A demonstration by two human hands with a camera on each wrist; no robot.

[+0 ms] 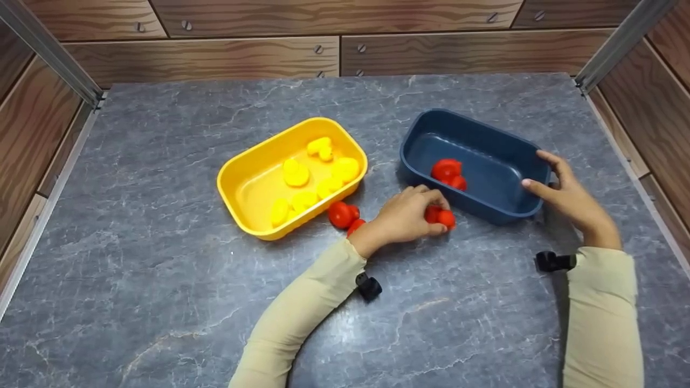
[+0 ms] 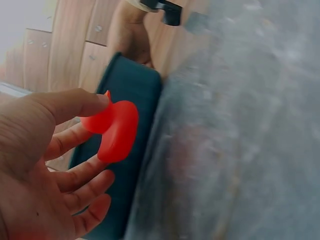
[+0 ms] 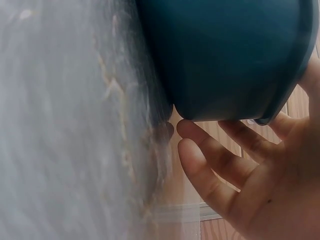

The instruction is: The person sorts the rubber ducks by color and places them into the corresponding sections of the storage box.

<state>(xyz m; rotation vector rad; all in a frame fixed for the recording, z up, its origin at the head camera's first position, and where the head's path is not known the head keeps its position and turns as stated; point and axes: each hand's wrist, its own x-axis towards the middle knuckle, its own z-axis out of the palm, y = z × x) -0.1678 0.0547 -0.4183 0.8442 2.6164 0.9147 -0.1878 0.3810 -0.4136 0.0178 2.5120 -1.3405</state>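
My left hand [image 1: 407,215] pinches a red rubber duck [image 2: 120,132] between thumb and fingers, just in front of the near wall of a navy blue bin [image 1: 485,132]. At that bin's right end, my right hand [image 1: 579,202] grips the rim, the thumb over the inner side. In the right wrist view its fingers [image 3: 215,155] lie against the outside of the wall. Another red toy [image 1: 447,171] lies inside the blue bin. Beside my left wrist, more red ducks [image 1: 340,214] rest on the table, partly covered by the wrist.
A yellow bin [image 1: 253,151] holding several yellow ducks [image 1: 296,173] stands left of the blue one, angled on the grey marbled table [image 1: 161,280]. Wood-patterned panels [image 1: 215,59] and metal posts [image 1: 614,48] border the table.
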